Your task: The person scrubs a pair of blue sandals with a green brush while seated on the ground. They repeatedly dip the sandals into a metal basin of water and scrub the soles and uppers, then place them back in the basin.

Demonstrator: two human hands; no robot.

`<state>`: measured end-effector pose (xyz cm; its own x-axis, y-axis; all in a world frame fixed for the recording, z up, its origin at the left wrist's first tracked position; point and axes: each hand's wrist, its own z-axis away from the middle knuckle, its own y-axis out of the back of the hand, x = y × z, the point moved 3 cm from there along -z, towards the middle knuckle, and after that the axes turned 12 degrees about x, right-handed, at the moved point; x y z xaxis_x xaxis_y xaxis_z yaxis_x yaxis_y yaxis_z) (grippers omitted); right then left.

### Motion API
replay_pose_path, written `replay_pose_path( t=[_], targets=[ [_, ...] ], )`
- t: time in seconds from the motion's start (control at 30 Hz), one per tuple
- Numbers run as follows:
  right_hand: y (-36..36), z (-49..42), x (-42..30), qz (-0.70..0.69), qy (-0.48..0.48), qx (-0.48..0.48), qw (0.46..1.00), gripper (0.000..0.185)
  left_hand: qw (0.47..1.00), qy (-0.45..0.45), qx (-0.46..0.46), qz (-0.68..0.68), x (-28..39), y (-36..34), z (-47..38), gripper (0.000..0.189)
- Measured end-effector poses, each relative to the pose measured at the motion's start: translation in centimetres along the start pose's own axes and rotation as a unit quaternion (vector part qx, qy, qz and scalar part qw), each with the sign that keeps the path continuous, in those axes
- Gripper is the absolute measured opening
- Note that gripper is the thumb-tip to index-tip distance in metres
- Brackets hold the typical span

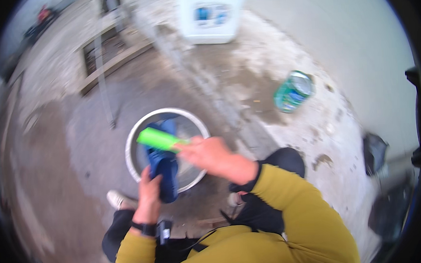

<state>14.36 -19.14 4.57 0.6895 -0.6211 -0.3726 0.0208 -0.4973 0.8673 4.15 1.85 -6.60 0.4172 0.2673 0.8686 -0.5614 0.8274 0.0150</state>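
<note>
My left hand [149, 192] grips a dark blue shoe or clog [167, 180] by its side, over the near left rim of a round white basin [129, 155]. In my right hand [206, 154] is the handle of a bright green brush [157, 138], whose head lies across the upper part of the blue footwear. Its bristles are hidden. Another blue item [168, 125], perhaps the other of the pair, shows inside the basin behind the brush. The basin seems to hold water, though blur makes this uncertain.
A green container [291, 93] stands or lies to the right on the wet concrete. A large white plastic jug [210, 28] is beyond the basin. A thin pipe [102, 73] crosses a framed floor opening [117, 63] at upper left. Dark bags [374, 153] sit by the right wall.
</note>
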Motion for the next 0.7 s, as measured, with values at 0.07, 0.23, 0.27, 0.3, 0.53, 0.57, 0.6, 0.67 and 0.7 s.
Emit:
replay_pose_path(
  t=[0.07, 0.23, 0.27, 0.3, 0.53, 0.57, 0.6, 0.67, 0.7],
  targets=[
    [-0.3, 0.7, -1.1, -0.042, 0.027, 0.012, 0.999, 0.033, 1.0, 0.006, -0.007, 0.022, 0.1, -0.1, -0.6, 0.058],
    [-0.9, 1.5, -1.2, -0.077, -0.002, -0.009, 0.997, 0.031, 0.999, 0.024, -0.025, 0.039, -0.4, -0.7, -1.1, 0.054],
    [-0.9, 1.4, -1.0, -0.074, -0.003, -0.011, 0.997, 0.031, 0.999, 0.021, -0.031, 0.034, -0.4, -0.8, -1.1, 0.054],
    [-0.9, 1.4, -0.8, -0.07, -0.008, -0.013, 0.997, 0.032, 0.999, 0.02, -0.038, 0.03, -0.4, -1.0, -1.0, 0.054],
    [-0.7, 2.4, -1.6, -0.076, 0.049, -0.019, 0.996, 0.029, 0.999, 0.032, -0.031, 0.023, 0.7, -2.0, -0.7, 0.046],
    [-0.8, 2.5, -1.7, -0.073, 0.055, -0.01, 0.996, 0.028, 0.998, 0.035, -0.028, 0.031, 0.7, -2.1, -0.6, 0.045],
    [-0.9, 2.5, -1.7, -0.068, 0.058, -0.007, 0.996, 0.026, 0.999, 0.026, -0.029, 0.028, 0.7, -2.2, -0.6, 0.045],
    [-1.0, 2.2, -1.4, -0.058, 0.051, 0.011, 0.997, 0.024, 0.999, 0.025, -0.024, 0.016, 0.5, -2.4, -0.7, 0.045],
    [-1.0, 1.9, -1.0, -0.044, 0.044, 0.02, 0.998, 0.023, 0.999, 0.024, -0.023, 0.013, 0.4, -2.4, -0.7, 0.044]
  ],
)
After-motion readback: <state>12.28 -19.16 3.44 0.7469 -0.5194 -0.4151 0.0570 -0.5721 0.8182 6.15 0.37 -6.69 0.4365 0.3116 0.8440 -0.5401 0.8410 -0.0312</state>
